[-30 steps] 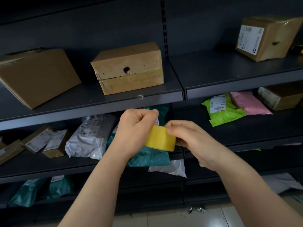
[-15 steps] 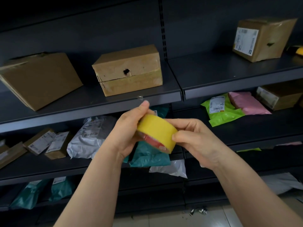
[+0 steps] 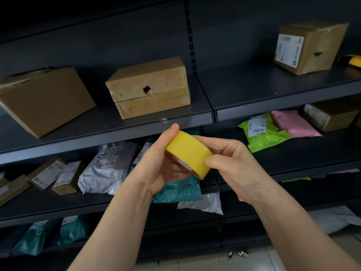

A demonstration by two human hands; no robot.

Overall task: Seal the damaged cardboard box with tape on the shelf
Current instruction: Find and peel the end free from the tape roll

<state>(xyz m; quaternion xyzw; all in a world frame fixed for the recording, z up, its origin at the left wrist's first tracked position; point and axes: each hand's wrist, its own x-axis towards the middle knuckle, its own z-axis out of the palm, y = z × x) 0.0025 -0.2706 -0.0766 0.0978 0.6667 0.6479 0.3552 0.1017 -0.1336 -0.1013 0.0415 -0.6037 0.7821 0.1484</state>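
A damaged cardboard box (image 3: 148, 88) with a dark hole in its front face stands on the upper shelf (image 3: 109, 130), straight ahead. Below it, in front of the shelf edge, I hold a yellow roll of tape (image 3: 190, 153) with both hands. My left hand (image 3: 156, 165) cups the roll from the left, thumb on its top rim. My right hand (image 3: 232, 165) grips it from the right, thumb pressed on the yellow outer band. The roll is tilted, its red inner core showing. Both hands are well below the box and apart from it.
A larger tilted cardboard box (image 3: 45, 100) lies at the upper left, a labelled box (image 3: 308, 47) at the upper right. The lower shelf holds several mailer bags: white (image 3: 107, 167), teal (image 3: 177, 190), green (image 3: 263, 132), pink (image 3: 293, 124), plus small boxes (image 3: 46, 173).
The roll has been turned and tilted in my hands, so its red core now shows. My left thumb moved onto its top rim; the hands rose slightly.
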